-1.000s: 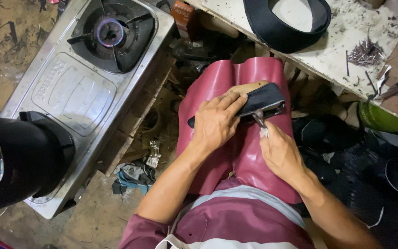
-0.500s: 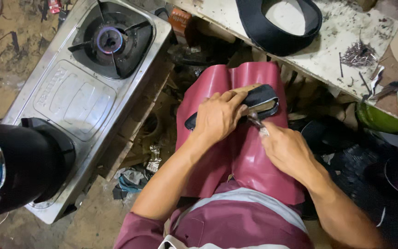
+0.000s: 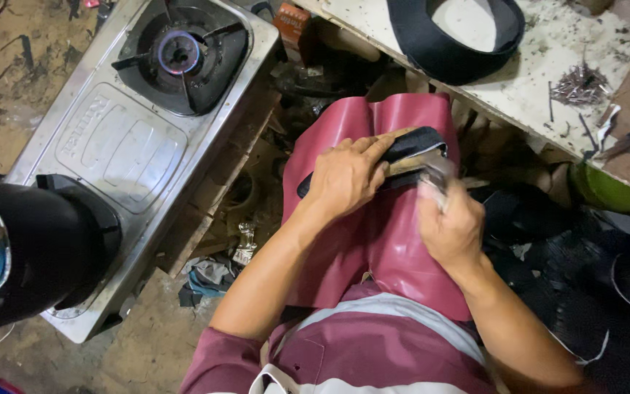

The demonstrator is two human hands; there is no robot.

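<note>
Nearest the camera, the right hand [image 3: 452, 228] is clenched around a small metal tool [image 3: 437, 175], blurred, its tip meeting the edge of the black shoe upper [image 3: 410, 149]. Just beyond, the left hand [image 3: 350, 175] presses down on that upper, fingers [image 3: 373, 149] wrapped over it and gripping it against the tan form beneath. The piece lies across the person's lap on a maroon apron [image 3: 373, 241] draped over both thighs. To the left on the dirt floor stands a steel gas stove [image 3: 122, 146], a black pot [image 3: 41, 252] on its near burner. Farther off, the white worktop [image 3: 548, 58] carries a black curved strip of material [image 3: 450, 51] and a heap of small nails [image 3: 581, 82].
</note>
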